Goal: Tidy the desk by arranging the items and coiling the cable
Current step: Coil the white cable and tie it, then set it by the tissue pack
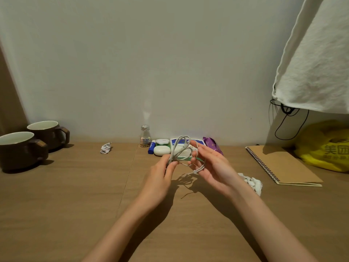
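A thin grey cable (179,146) is held in loops above the middle of the wooden desk (75,186). My left hand (162,176) pinches the bundle of loops at its lower left. My right hand (213,165) has the cable's free end running over its fingers, fingers partly spread. Behind the hands, by the wall, a small group stands together: a clear pill bottle (145,137), a blue tube (151,147), two white cases (162,149), a blue-and-white box (198,141) and a purple packet (212,145).
Two dark mugs (24,146) stand at the far left. A crumpled wrapper (106,148) lies left of centre, crumpled white tissue (252,182) by my right wrist. A spiral notebook (281,165) and yellow bag (326,146) sit right. White cloth (317,59) hangs above.
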